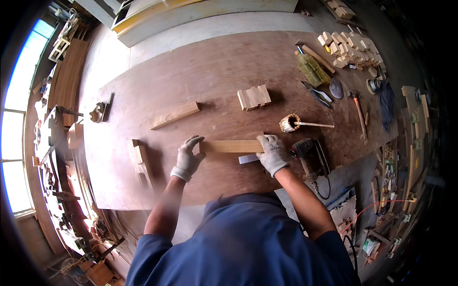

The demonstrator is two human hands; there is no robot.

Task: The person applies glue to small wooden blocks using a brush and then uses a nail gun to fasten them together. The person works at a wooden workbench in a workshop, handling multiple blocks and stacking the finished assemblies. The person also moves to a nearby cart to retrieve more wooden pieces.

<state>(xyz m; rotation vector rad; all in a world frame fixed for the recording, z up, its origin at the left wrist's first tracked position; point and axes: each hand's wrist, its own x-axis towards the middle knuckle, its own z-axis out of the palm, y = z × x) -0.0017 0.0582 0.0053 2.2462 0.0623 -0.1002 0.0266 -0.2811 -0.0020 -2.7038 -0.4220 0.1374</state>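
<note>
Both my hands wear pale work gloves. Between them lies a straight wooden bar (231,146), held crosswise over the worktable (157,90). My left hand (187,159) pinches its left end, thumb on the near edge and fingers on the far edge. The other end is gripped by my right hand (273,155), whose fingers lie over the wood. Under that end a small white strip (248,158) shows in part. Right of my right hand lies a nail gun (305,155) with a hose. Just beyond it stands a glue-crusted pot (289,123) with a stick across its rim.
Farther off are a loose wooden bar (175,115) and a block of joined pieces (254,97). A notched wooden piece (141,162) lies at left, near a hand plane (100,112). Rightward are pliers (318,95), a hammer (359,112), a yellowish bottle (312,69) and stacked wood blocks (353,47).
</note>
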